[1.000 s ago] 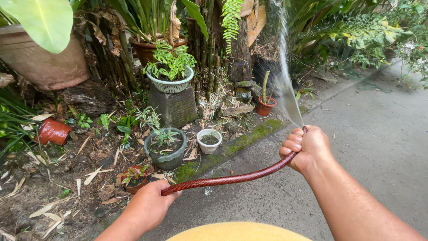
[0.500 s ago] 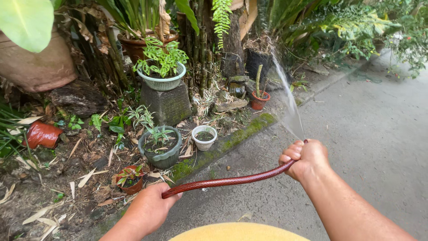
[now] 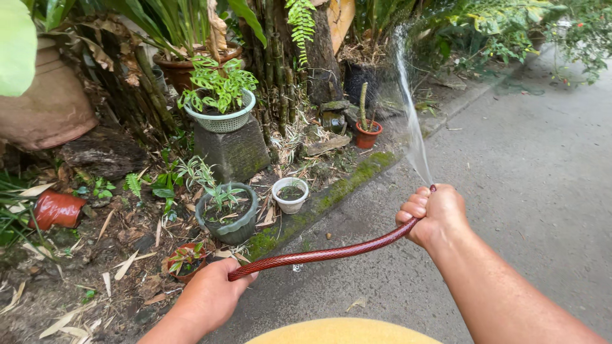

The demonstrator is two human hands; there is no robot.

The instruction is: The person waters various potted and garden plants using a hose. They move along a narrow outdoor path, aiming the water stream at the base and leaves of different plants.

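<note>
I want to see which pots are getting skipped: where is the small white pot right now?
The small white pot sits left of centre in the head view, by the mossy kerb, right of the grey-green pot.

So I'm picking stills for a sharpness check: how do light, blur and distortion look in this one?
Head view: soft, even daylight with no hard shadows or glare. The water jet is a motion-streaked, translucent smear. The red hose, left hand and right hand look sharp. The big leaf at top left is pale and washed out. Wide-angle stretch shows at the edges.
</note>
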